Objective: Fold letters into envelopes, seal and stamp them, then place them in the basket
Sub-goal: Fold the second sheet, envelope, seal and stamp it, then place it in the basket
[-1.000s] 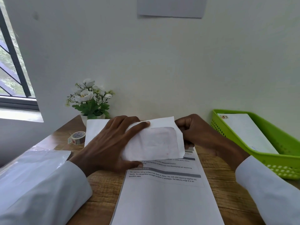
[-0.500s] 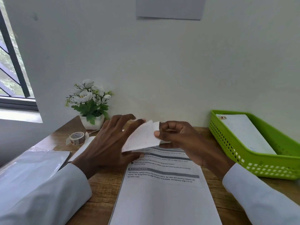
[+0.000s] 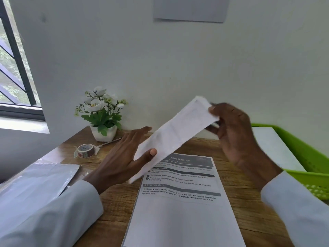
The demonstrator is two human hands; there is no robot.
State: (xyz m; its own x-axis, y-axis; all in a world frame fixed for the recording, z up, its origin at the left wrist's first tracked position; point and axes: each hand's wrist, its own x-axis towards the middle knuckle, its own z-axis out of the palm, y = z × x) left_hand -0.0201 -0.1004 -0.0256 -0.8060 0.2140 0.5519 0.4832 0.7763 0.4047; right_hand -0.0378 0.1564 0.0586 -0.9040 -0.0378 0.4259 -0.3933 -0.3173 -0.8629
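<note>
**Envelope held in the air, both hands on it, above the letter stack**

I see the envelope (image 3: 175,138) lifted off the desk, tilted, high end to the right. My right hand (image 3: 236,138) pinches that upper end, thumb in front and fingers curled behind. My left hand (image 3: 124,157) is mostly flat, fingers straight behind the lower end, thumb pressed on its front. Can't tell if a letter is inside or if the flap is sealed; the upper end is blurred.

Printed letter stack (image 3: 179,202) lies flat on the wooden desk (image 3: 114,207), under the envelope. Green basket (image 3: 306,157) sits to the right, already holding a white envelope (image 3: 272,147). Tape roll (image 3: 85,150) sits by the flower pot (image 3: 104,132), far left.

Risks, my guess: the left hold is loose, so the low end could slip and the envelope swing or drop. The hard pinch on the right may crease the corner. If it's unstamped and goes straight to the basket, a step gets skipped.
</note>
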